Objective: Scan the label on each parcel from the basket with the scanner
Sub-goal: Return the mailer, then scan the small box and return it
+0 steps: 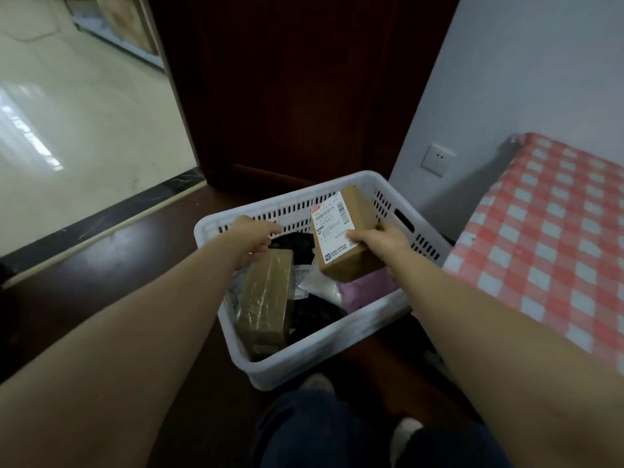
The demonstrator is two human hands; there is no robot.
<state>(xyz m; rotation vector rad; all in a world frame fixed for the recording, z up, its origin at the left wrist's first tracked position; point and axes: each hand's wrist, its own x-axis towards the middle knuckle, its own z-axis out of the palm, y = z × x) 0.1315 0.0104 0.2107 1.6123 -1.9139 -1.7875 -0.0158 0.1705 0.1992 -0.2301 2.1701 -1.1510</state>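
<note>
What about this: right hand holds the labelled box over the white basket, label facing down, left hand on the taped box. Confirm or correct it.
Wrong in one respect: the label faces up toward the camera, not down. The head view shows it. The rest stands: the right hand holds the labelled box over the white basket, and the left hand is on the taped box.

Dim indoor view, soft focus, wide-angle bending at the edges.
Daylight glares off the glossy pale tiled floor (67, 123); the dark brown wooden door (287, 79) lies in shadow.

Matt cardboard parcel (341, 238); white plastic basket (341, 346)
</note>
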